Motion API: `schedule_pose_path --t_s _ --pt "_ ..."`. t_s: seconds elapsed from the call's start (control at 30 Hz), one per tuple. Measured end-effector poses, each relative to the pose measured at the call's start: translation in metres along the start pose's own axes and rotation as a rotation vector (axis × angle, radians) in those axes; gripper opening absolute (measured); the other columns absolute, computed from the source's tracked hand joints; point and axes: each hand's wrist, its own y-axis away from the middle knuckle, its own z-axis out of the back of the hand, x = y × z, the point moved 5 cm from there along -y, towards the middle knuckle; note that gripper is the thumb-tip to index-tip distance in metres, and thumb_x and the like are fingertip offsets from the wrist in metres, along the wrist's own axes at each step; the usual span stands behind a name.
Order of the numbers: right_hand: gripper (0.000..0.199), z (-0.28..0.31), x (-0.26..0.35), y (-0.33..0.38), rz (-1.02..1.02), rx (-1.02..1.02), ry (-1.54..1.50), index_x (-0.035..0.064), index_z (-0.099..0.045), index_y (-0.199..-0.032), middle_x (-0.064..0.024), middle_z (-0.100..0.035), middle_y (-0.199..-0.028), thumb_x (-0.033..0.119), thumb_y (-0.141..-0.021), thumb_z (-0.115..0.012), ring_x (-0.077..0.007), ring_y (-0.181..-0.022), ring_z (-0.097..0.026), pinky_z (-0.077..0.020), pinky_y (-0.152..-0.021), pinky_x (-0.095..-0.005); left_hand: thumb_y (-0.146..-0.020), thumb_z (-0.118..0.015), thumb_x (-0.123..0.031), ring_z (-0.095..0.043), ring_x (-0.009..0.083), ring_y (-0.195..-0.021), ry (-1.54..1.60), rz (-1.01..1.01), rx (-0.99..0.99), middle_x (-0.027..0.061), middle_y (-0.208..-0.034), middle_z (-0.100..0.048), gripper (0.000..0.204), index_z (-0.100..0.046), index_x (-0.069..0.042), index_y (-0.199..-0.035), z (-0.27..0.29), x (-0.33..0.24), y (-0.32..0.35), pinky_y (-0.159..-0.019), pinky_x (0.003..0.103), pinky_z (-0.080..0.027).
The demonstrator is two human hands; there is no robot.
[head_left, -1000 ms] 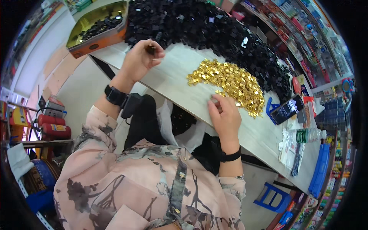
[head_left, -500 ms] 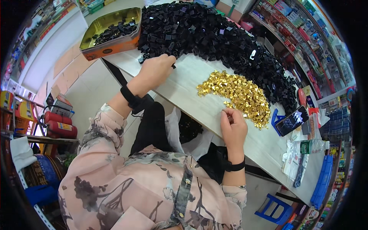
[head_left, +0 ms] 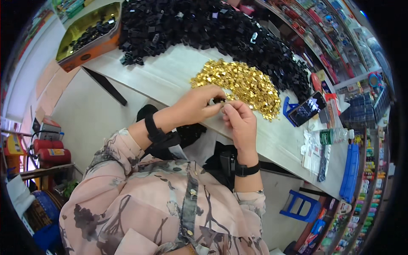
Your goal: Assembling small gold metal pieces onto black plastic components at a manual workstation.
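Observation:
My left hand (head_left: 199, 104) is closed, with a small black plastic piece (head_left: 219, 100) between thumb and forefinger. Against its fingertips, my right hand (head_left: 241, 123) pinches its thumb and forefinger together; whatever they hold is too small to make out. Both hands meet above the table's near edge. Just beyond them spreads a heap of small shiny gold pieces (head_left: 250, 83). A much larger heap of black plastic pieces (head_left: 182, 25) covers the far side of the table (head_left: 161, 63).
An orange tin (head_left: 91, 55) with a gold inside holds more black pieces at the far left. To the right lie a phone on a blue stand (head_left: 307, 109), a plastic bottle (head_left: 338, 136) and a long blue case (head_left: 350, 172). A blue stool (head_left: 301, 206) stands below.
My left hand has come from the near side of the black heap rightward to my right hand, carrying the black piece. My right hand has moved slightly left, away from the gold heap's edge.

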Motion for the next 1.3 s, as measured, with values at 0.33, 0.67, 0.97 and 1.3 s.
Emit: schedule_pose_path --t_s 0.33,0.67,0.97,1.3 --pt "0.011 0.008 0.001 0.001 -0.065 -0.018 -0.002 0.0062 -0.06 -0.09 0.0014 -0.061 -0.079 0.017 -0.09 -0.06 -0.0028 -0.064 -0.052 -0.0406 -0.056 -0.0158 -0.082 -0.062 -0.014 -0.061 0.0271 -0.081 -0.002 -0.08 -0.041 0.0116 -0.092 -0.065 0.023 -0.061 -0.005 -0.103 0.002 0.001 0.005 -0.069 0.033 -0.048" --pt "0.014 0.002 0.0 0.002 -0.091 -0.022 0.111 0.0051 -0.06 -0.088 0.0026 -0.06 -0.075 0.018 -0.087 -0.065 -0.0029 -0.063 -0.052 -0.0406 -0.054 -0.0162 -0.082 -0.06 -0.011 -0.062 0.0301 -0.079 -0.04 -0.055 0.027 0.0128 -0.092 -0.065 0.023 -0.062 -0.006 -0.104 0.003 -0.004 0.009 -0.068 0.035 -0.049" --pt "0.015 0.005 0.001 -0.006 -0.16 0.112 0.179 0.0059 -0.06 -0.088 0.003 -0.06 -0.073 0.019 -0.086 -0.066 -0.0021 -0.062 -0.052 -0.0403 -0.055 -0.0158 -0.08 -0.059 -0.005 -0.062 0.0273 -0.079 -0.087 -0.269 0.04 0.0123 -0.09 -0.064 0.026 -0.062 -0.006 -0.105 0.004 -0.003 0.012 -0.068 0.035 -0.048" --pt "0.011 0.008 0.003 -0.002 -0.127 0.102 0.056 0.0069 -0.06 -0.089 0.0026 -0.061 -0.079 0.018 -0.088 -0.063 -0.0024 -0.065 -0.053 -0.0412 -0.056 -0.0156 -0.083 -0.059 -0.006 -0.058 0.0195 -0.07 0.06 -0.145 -0.032 0.0092 -0.087 -0.064 0.027 -0.062 -0.007 -0.109 0.005 -0.002 0.011 -0.064 0.028 -0.046"
